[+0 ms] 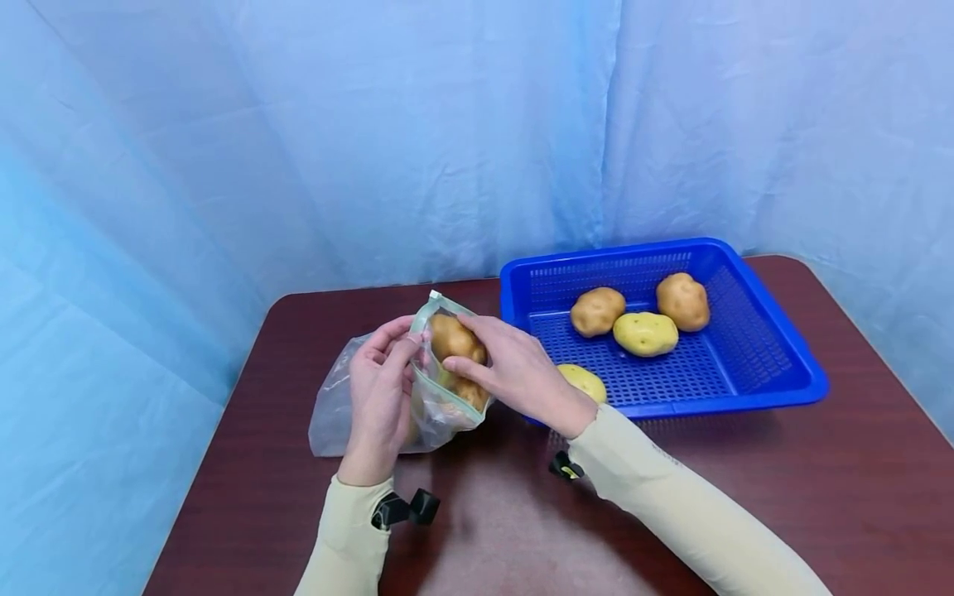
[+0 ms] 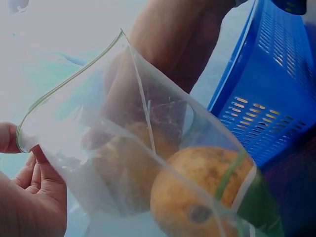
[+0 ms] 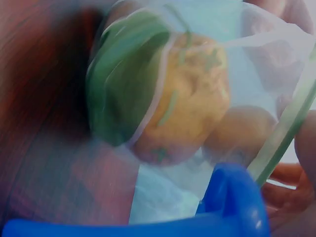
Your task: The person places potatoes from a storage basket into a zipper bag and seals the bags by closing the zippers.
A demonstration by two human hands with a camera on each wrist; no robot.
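Both hands are up over the near-left part of the table, working the same clear zip bag (image 1: 417, 389). The left hand (image 1: 380, 389) comes up from below with its wrist bent back, thumb and fingertips pinching the bag's open rim on the left side; the left wrist view shows the rim with its green zip strip stretched away from that pinch. The right hand (image 1: 514, 372) reaches across from the right, forearm angled in low over the table, fingers curled round a potato (image 1: 453, 338) sitting right at the bag's mouth, thumb underneath. Can't tell how far into the bag the fingertips actually go.

There's another potato (image 1: 469, 391) lower down inside the bag, and both wrist views show two tan shapes through the plastic, though the right wrist one is pretty blurry. The bag's bottom rests on the dark red table (image 1: 857, 463).

Just right of the hands sits a blue perforated basket (image 1: 790, 372), with three potatoes (image 1: 644, 334) grouped toward its back and one more potato (image 1: 583, 382) near its front left corner, half hidden behind the right wrist. Pale blue curtain (image 1: 373, 141) all around the back.
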